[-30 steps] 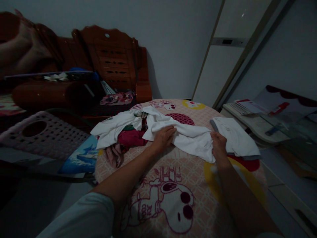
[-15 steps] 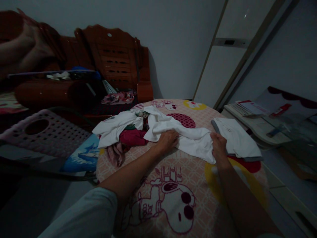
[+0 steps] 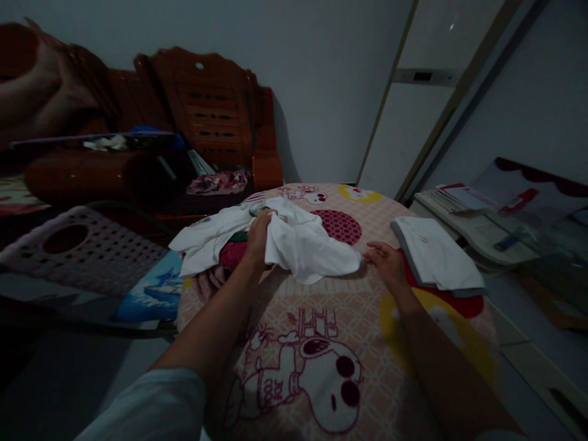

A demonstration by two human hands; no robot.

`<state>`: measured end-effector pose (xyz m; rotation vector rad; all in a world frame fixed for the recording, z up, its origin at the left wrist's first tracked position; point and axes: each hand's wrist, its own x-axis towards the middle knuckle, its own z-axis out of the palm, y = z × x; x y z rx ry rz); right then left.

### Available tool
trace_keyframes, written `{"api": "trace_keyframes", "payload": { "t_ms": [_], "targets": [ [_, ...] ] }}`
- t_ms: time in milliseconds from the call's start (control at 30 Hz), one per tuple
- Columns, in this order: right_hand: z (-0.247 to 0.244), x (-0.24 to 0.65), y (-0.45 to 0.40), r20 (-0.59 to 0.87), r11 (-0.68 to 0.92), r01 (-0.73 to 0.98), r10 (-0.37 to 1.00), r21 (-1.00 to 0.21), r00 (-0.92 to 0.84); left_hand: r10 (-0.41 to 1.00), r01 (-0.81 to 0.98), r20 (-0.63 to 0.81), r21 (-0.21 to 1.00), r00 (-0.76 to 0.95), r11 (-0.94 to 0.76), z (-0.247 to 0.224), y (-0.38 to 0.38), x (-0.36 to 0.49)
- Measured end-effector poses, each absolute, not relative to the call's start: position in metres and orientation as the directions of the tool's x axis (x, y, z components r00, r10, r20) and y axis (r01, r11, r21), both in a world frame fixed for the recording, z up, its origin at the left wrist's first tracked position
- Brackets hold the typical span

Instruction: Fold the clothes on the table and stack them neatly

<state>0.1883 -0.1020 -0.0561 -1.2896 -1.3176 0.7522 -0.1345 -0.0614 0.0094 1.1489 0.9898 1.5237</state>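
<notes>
A white garment (image 3: pixel 312 248) lies loosely spread on the round table with its patterned cloth (image 3: pixel 294 306). At its left end my left hand (image 3: pixel 260 236) pinches the white fabric, slightly raised. My right hand (image 3: pixel 384 262) is just past the garment's right end, fingers apart, holding nothing. Left of my left hand sits a pile with another white cloth (image 3: pixel 206 236), a dark red cloth (image 3: pixel 232 254) and a dusky pink one (image 3: pixel 209 283). A folded stack of white and grey clothes (image 3: pixel 438 254) rests at the table's right side.
Behind on the left stands a wooden bench (image 3: pixel 206 110) with items on it; a person's bare foot (image 3: pixel 64 86) shows there. A woven chair (image 3: pixel 87 245) is at the left. Papers (image 3: pixel 463 199) lie on a stand at the right.
My left hand has moved left and up to the garment's other end. My right hand has let go and shifted slightly left. The garment has bunched up leftward.
</notes>
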Motion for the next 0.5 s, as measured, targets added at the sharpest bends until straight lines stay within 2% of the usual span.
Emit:
{"api": "trace_keyframes", "payload": {
  "t_ms": [67,133,200,400,467,500],
  "targets": [
    [-0.056,0.181,-0.103,0.327,0.285,0.338,0.942,-0.897,0.074,0.981,-0.296,0.148,0.949,0.123,-0.106,0.011,-0.071,-0.124],
    [-0.056,0.172,-0.105,0.356,0.344,0.385,0.934,-0.857,-0.043,0.931,-0.321,0.129,0.947,0.342,-0.013,0.012,-0.083,-0.109],
    [-0.056,0.160,-0.108,0.357,0.377,0.387,0.925,-0.841,-0.127,0.864,-0.313,0.123,0.949,0.488,0.041,0.014,-0.094,-0.094],
    [-0.049,0.125,-0.113,0.415,0.514,0.423,0.856,-0.746,-0.309,0.753,-0.316,0.111,0.939,0.649,0.134,0.014,-0.118,-0.068],
    [-0.045,0.126,-0.111,0.424,0.490,0.465,0.872,-0.738,-0.245,0.733,-0.289,0.094,0.946,0.674,0.145,0.016,-0.120,-0.069],
    [-0.044,0.131,-0.110,0.425,0.439,0.481,0.893,-0.759,-0.144,0.738,-0.281,0.093,0.950,0.669,0.134,0.018,-0.119,-0.073]
  ]
}}
